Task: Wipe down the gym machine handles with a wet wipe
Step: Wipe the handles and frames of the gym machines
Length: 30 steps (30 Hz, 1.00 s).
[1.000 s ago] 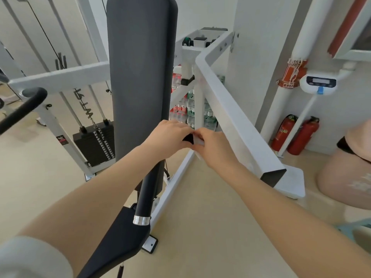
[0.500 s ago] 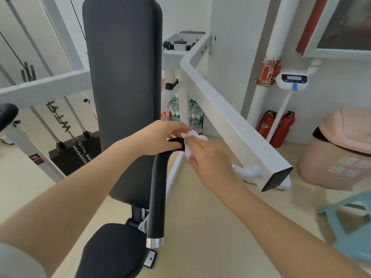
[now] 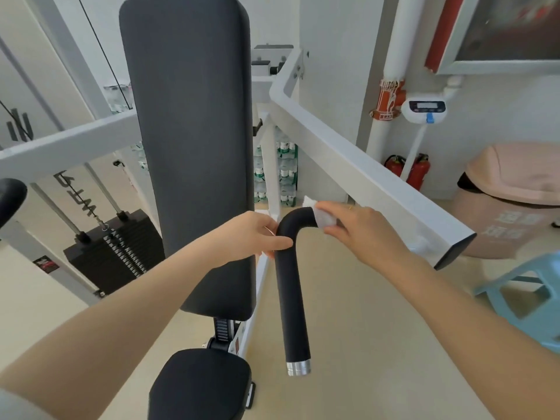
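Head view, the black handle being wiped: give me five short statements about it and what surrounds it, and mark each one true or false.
1. The right hand presses a white wet wipe against the black handle near its upper bend. True.
2. The left hand rests on the seat pad. False: it grips the handle just below the bend, well above the seat pad.
3. The handle's lower end has a silver cap. True.
4. The bin at right is green and has no lid. False: the bin is pink and has a lid on it.
5. Red fire extinguishers stand on the floor by the wall. True.
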Each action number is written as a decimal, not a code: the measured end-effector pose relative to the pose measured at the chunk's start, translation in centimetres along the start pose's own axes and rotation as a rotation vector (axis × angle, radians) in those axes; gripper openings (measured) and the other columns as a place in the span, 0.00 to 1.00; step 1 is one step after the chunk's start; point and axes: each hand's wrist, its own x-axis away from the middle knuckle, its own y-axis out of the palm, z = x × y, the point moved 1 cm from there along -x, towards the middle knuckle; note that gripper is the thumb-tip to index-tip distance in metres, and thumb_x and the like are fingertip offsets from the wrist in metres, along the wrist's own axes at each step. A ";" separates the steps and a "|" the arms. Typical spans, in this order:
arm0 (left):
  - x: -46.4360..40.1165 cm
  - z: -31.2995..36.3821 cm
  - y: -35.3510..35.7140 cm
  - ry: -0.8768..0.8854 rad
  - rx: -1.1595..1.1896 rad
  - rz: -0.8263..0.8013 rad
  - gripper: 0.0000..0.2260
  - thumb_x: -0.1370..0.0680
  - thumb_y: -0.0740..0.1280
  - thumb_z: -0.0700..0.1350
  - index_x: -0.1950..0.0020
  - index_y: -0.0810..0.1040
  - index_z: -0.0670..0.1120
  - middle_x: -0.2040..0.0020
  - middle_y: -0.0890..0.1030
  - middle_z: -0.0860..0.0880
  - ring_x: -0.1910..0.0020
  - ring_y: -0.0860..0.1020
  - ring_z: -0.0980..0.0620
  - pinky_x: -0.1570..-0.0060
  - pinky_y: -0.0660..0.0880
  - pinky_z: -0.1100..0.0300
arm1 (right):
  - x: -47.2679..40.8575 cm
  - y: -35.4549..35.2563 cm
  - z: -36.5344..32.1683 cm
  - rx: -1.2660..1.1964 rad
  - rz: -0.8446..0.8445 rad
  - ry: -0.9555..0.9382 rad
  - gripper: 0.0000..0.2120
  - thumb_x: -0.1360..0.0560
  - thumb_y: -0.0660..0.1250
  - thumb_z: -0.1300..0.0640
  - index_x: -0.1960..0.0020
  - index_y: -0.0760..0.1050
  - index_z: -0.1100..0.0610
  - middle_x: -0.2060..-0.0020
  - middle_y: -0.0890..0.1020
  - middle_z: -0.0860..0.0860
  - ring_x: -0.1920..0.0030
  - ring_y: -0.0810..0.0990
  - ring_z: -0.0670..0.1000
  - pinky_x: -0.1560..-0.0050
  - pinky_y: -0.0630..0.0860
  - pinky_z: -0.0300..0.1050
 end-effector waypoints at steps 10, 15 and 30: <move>0.2 -1.8 -1.5 0.116 -0.102 -0.303 0.18 0.26 0.69 0.49 0.37 0.73 0.54 0.48 0.82 0.58 0.48 0.79 0.60 0.40 0.71 0.61 | -1.8 0.3 -1.7 0.105 -0.065 -0.316 0.24 0.22 0.58 0.66 0.30 0.66 0.47 0.30 0.69 0.45 0.32 0.70 0.50 0.34 0.69 0.48; -0.8 -3.2 -3.4 0.004 -0.477 -0.284 0.23 0.23 0.65 0.47 0.29 0.65 0.51 0.37 0.76 0.55 0.40 0.74 0.53 0.36 0.67 0.59 | -0.6 1.5 -5.8 0.341 -0.149 -0.835 0.19 0.31 0.65 0.75 0.43 0.77 0.59 0.44 0.80 0.53 0.38 0.75 0.56 0.38 0.73 0.54; -0.4 -3.5 -2.7 0.162 0.213 0.128 0.14 0.21 0.55 0.35 0.46 0.78 0.45 0.52 0.82 0.50 0.60 0.83 0.53 0.56 0.79 0.66 | 3.6 2.1 -4.5 -0.047 -0.036 -0.374 0.22 0.23 0.55 0.62 0.30 0.66 0.55 0.30 0.68 0.47 0.28 0.62 0.43 0.29 0.60 0.43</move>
